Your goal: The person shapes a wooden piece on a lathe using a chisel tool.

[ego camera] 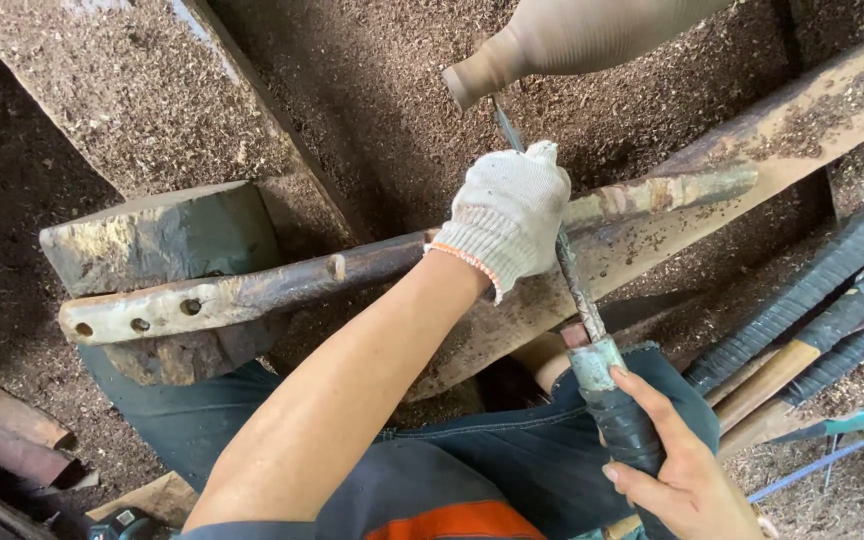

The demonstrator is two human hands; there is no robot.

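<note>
While the left hand (507,215), in a white knit glove, presses down on the metal tool rest (352,268), its grip is folded around the blade of a long turning chisel (577,300) where the blade crosses that bar. The right hand (687,470) is bare and sits on the near side of the tool rest, close to the person's lap, its grip wrapped around the chisel's thick handle, which is bound in dark tape below a pale green collar. From the tool rest the blade runs up and away to the narrow neck of a turned wooden piece (562,40), tan and vase-shaped, which lies just beyond the bar; the tip appears to meet the wood at the neck, though the contact itself is too small to make out.

The tool rest is a long, worn bar with several holes at its end to the left of the gloved hand, and it lies across a grey block (167,235). Behind it a sloping wooden plank (802,125) carries a layer of sawdust (372,100), which also covers the ground beyond. To the right of the tool rest lie more long tools (832,300) with dark ribbed handles and one wooden handle. The person's dark trousers (512,460) fill the space nearest the camera.
</note>
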